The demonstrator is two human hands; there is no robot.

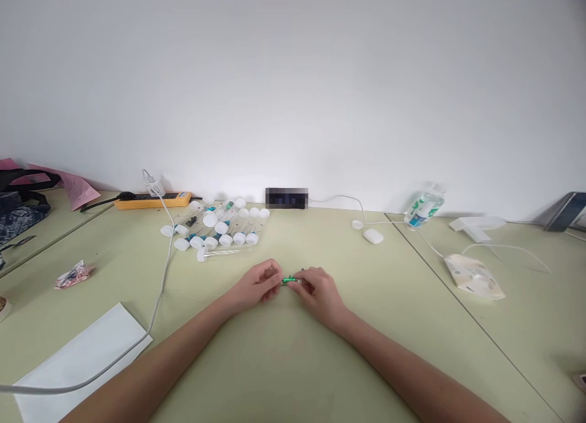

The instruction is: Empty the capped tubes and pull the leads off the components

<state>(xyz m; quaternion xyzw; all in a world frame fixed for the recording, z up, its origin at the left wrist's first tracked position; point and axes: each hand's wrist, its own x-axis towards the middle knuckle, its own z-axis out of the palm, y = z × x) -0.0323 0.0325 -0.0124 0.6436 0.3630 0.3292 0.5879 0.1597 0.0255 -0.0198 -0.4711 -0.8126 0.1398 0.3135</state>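
Observation:
Before me, over the middle of the table, both hands pinch a small green piece (289,279) whose exact kind I cannot make out. My left hand (260,284) has thumb and index finger closed on its left end. On the other end are the closed fingertips of my right hand (318,290), and a short clear part shows beside the green. Fingers cover much of the piece. Beyond my left hand lies a group of clear tubes with white caps (225,240), several with blue or green parts inside. One clear tube (229,253) lies nearest to me.
An orange power strip (153,201) and a dark box-shaped device (286,198) stand by the wall. A grey cable (162,282) crosses a white sheet (86,362) on the left. Rightward are a white case (373,235), a clear bottle (425,208) and a pale packet (473,276).

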